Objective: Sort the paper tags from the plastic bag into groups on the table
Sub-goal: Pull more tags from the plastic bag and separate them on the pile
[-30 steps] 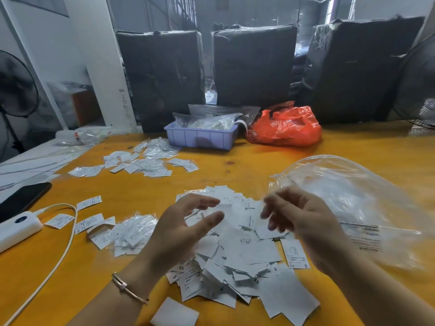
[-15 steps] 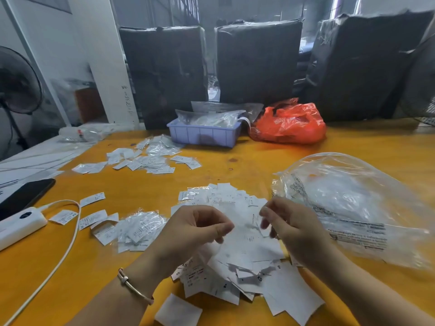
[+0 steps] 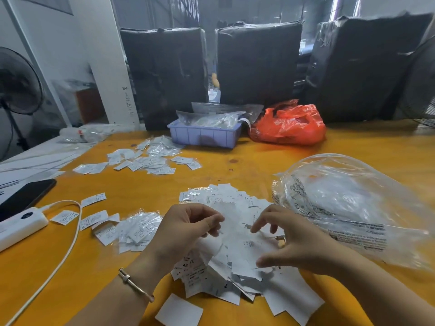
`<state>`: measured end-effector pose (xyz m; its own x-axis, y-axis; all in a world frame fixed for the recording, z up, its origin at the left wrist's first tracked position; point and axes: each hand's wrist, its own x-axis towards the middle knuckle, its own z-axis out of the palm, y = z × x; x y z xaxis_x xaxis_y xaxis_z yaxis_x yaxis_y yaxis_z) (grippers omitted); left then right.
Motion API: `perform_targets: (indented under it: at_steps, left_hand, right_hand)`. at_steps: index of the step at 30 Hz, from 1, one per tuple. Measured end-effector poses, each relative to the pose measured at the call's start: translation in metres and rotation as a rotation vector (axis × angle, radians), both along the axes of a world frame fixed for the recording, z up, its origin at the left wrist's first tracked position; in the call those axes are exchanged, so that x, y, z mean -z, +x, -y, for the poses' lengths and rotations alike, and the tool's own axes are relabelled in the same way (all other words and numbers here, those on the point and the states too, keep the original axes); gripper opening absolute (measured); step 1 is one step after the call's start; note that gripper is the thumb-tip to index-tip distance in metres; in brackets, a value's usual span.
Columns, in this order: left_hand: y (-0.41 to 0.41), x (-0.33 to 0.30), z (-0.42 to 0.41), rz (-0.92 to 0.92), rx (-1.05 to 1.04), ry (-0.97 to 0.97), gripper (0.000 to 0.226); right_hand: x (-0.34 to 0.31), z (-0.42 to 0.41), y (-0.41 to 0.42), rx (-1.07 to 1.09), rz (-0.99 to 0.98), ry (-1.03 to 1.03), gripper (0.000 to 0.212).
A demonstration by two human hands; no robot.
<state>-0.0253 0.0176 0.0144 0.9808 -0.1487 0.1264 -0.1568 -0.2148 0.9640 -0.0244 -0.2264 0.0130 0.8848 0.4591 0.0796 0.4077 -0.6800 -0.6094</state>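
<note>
Over the pile (image 3: pixel 237 245) of loose tags in front of me, my left hand (image 3: pixel 186 231) pinches a tag between thumb and fingers, while my right hand (image 3: pixel 289 245) hovers with fingers curled, gripping nothing I can make out. I judge this the picking step: the bag (image 3: pixel 348 208) lies emptied just right of the pile, and next I must read the tag and carry it to its matching group (image 3: pixel 131 229) on the table (image 3: pixel 247 161).

Orange table (image 3: pixel 247 165) w/ tag piles (image 3: pixel 235 243), clear bag (image 3: pixel 348 208), blue tray (image 3: pixel 202 136), red bag (image 3: pixel 289 125), maybe power bank (image 3: pixel 18 225)
</note>
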Motion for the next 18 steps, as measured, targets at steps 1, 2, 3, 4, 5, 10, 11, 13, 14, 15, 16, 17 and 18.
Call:
perform_targets:
  at_steps: [1,2,3,4,5,10,11,13,14,15,16,17,18]
  left_hand:
    - [-0.0001,0.0003,0.0000,-0.004,0.004,-0.001,0.007]
    - [-0.0002,-0.0001,0.0004,-0.006,0.005,-0.001,0.006]
    - [-0.0003,-0.0002,0.0004,-0.005,0.006,0.001,0.005]
    - [-0.0003,-0.0010,0.0008,-0.004,0.006,0.001,0.004]
    - [-0.0003,-0.0015,0.0009,0.002,0.004,0.003,0.009]
    - [-0.0011,-0.0016,0.0027,0.008,-0.007,0.005,0.020]
    - [-0.0012,-0.0015,0.0032,0.010,-0.006,0.014,0.019]
    - [-0.0017,-0.0013,0.0039,0.012,-0.003,0.030,0.019]
    - [-0.0017,-0.0015,0.0042,0.011,-0.003,0.032,0.019]
    - [-0.0018,-0.0014,0.0043,0.012,-0.003,0.034,0.019]
    - [-0.0021,-0.0016,0.0045,0.010,-0.003,0.035,0.018]
    - [-0.0021,-0.0014,0.0046,0.009,-0.002,0.034,0.016]
    - [-0.0024,-0.0014,0.0047,0.007,-0.003,0.033,0.015]
  right_hand:
    - [-0.0017,0.0024,-0.0001,-0.033,-0.012,-0.016,0.040]
    - [-0.0029,0.0035,-0.0002,-0.066,-0.019,-0.038,0.038]
    - [-0.0031,0.0036,-0.0001,-0.092,-0.016,-0.060,0.036]
    - [-0.0025,0.0028,0.0001,-0.106,-0.001,-0.083,0.033]
    - [-0.0016,0.0020,0.0005,-0.110,0.020,-0.105,0.030]
    - [-0.0010,-0.0006,-0.0006,-0.115,0.113,-0.175,0.028]
    - [-0.0019,-0.0009,-0.0016,-0.124,0.130,-0.196,0.030]
    - [-0.0036,-0.0011,-0.0031,-0.143,0.160,-0.247,0.036]
    - [-0.0039,-0.0012,-0.0038,-0.148,0.174,-0.270,0.037]
    - [-0.0041,-0.0011,-0.0041,-0.147,0.187,-0.287,0.038]
    - [-0.0038,-0.0012,-0.0044,-0.143,0.202,-0.298,0.037]
    - [-0.0034,-0.0016,-0.0048,-0.138,0.217,-0.301,0.034]
    - [-0.0032,-0.0022,-0.0055,-0.135,0.233,-0.299,0.030]
